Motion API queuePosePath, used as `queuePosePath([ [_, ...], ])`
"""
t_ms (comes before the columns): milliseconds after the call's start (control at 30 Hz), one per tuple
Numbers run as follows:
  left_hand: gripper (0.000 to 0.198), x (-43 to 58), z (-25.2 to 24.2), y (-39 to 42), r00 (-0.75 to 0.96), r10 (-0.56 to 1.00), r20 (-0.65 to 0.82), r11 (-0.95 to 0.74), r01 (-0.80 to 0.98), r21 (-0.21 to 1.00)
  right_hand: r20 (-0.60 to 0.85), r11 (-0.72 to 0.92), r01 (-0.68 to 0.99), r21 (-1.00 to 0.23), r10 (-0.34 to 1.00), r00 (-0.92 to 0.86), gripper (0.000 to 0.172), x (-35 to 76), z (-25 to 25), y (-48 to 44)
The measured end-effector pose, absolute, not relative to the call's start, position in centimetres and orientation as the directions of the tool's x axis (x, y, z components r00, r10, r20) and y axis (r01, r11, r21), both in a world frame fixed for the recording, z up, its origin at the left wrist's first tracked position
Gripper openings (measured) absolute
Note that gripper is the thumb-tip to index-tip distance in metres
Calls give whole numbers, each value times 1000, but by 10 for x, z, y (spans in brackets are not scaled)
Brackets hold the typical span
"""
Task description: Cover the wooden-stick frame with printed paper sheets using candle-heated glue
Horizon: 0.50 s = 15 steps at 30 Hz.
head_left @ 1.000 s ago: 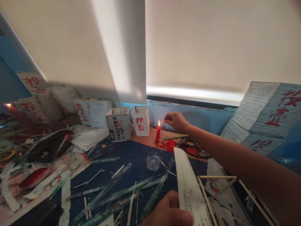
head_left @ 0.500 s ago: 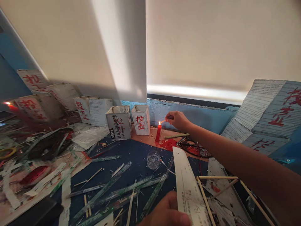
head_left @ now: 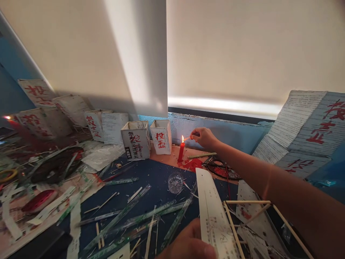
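Note:
My right hand (head_left: 204, 137) reaches to the back of the table and pinches a thin stick (head_left: 187, 138) whose tip is at the flame of a short red candle (head_left: 181, 151). The candle stands upright in a puddle of red wax (head_left: 193, 164). My left hand (head_left: 190, 244) is at the bottom edge, closed on a long white paper strip (head_left: 212, 216) that points toward the candle. A wooden stick frame (head_left: 250, 212) lies under my right forearm.
Several white paper boxes with red characters (head_left: 135, 140) stand along the back left. A small glass dish (head_left: 175, 182) sits mid-table. Green-printed strips and sticks (head_left: 126, 216) litter the dark blue surface. Folded printed sheets (head_left: 304, 133) lean at the right. Scissors (head_left: 221, 169) lie beside the wax.
Almost nothing has moved. My right hand stays at the candle flame with the stick, and the view has shifted slightly downward.

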<state>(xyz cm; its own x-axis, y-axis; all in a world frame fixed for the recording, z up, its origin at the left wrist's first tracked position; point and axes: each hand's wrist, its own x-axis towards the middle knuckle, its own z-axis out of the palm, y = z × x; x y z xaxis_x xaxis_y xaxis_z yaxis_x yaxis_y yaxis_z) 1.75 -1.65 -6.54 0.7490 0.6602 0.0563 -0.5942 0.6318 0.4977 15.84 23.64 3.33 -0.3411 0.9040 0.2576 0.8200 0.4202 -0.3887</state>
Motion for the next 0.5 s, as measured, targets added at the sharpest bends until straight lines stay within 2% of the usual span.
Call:
queuePosePath([
  [167,44,11,-41,-19,755,656,3,629,-549,550,248,409,820,-401,910,-332,22,158,32,236],
  [433,45,19,-34,-18,767,627,136,593,-583,555,252,414,818,-400,908,-336,22,156,31,238],
  [500,48,19,-42,-17,773,624,115,600,-568,564,253,414,817,-400,907,-336,23,156,30,238],
])
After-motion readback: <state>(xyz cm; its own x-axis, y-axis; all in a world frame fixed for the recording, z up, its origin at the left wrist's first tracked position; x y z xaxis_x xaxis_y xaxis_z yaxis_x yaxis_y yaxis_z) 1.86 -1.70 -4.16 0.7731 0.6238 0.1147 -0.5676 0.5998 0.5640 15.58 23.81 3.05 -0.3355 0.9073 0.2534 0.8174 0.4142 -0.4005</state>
